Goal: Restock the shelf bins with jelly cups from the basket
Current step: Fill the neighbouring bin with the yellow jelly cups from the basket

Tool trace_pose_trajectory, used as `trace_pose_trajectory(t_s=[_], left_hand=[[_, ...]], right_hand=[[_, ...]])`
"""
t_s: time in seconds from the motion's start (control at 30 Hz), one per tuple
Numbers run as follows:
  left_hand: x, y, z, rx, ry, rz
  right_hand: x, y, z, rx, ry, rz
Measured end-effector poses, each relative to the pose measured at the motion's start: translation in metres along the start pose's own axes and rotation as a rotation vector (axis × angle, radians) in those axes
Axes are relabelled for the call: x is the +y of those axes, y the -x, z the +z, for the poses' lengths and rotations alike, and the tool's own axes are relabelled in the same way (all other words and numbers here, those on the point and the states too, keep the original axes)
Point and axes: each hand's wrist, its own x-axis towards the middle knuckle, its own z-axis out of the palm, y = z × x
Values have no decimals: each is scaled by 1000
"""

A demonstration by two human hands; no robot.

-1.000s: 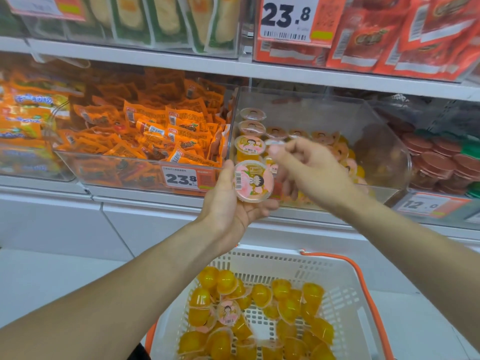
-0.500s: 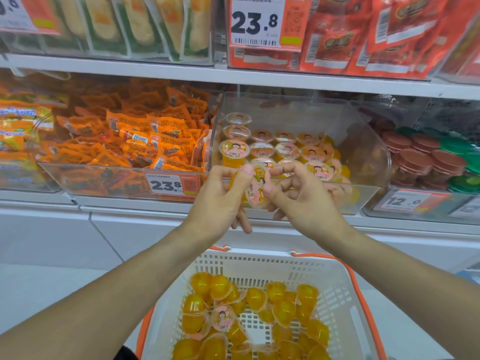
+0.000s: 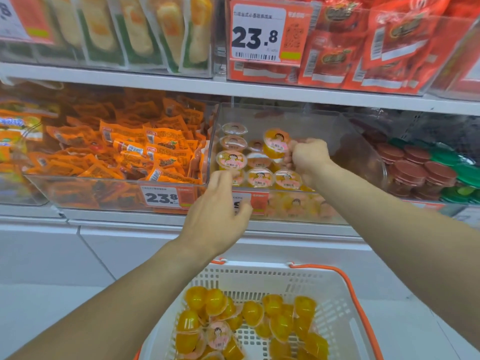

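Observation:
A clear shelf bin (image 3: 345,136) holds several orange jelly cups (image 3: 259,178) with pink cartoon lids, standing in rows. My right hand (image 3: 309,157) reaches over the bin's front wall and pinches one jelly cup (image 3: 276,144), tilted with its lid facing me, above the rows. My left hand (image 3: 218,214) hovers in front of the bin's front edge, fingers loosely curled, with nothing in it. Below stands a white basket (image 3: 259,279) with an orange rim, and several more jelly cups (image 3: 249,315) lie in a heap inside it.
Left of the jelly bin is a clear bin of orange snack packets (image 3: 130,152) with a 23.8 price tag (image 3: 161,197). To the right are red-lidded cups (image 3: 415,172) and green-lidded ones (image 3: 465,175). Red packets (image 3: 389,48) fill the upper shelf.
The jelly cup went from my left hand to my right, which carried it up into the bin. My left hand let go and stayed low at the bin's front.

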Motion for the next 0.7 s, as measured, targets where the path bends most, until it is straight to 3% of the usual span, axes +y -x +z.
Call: trace_pose_trajectory(t_s=[0.27, 0.37, 0.5, 0.7], left_hand=[[-17, -4, 13, -43, -54, 43], [-21, -5, 17, -32, -53, 65], [-23, -4, 20, -11, -55, 89], [-23, -4, 20, 19, -33, 95]], right_hand=[[3, -80, 45, 46, 277, 94], [4, -92, 46, -62, 340, 52], [6, -103, 57, 90, 427, 9], [9, -99, 62, 175, 380, -7]])
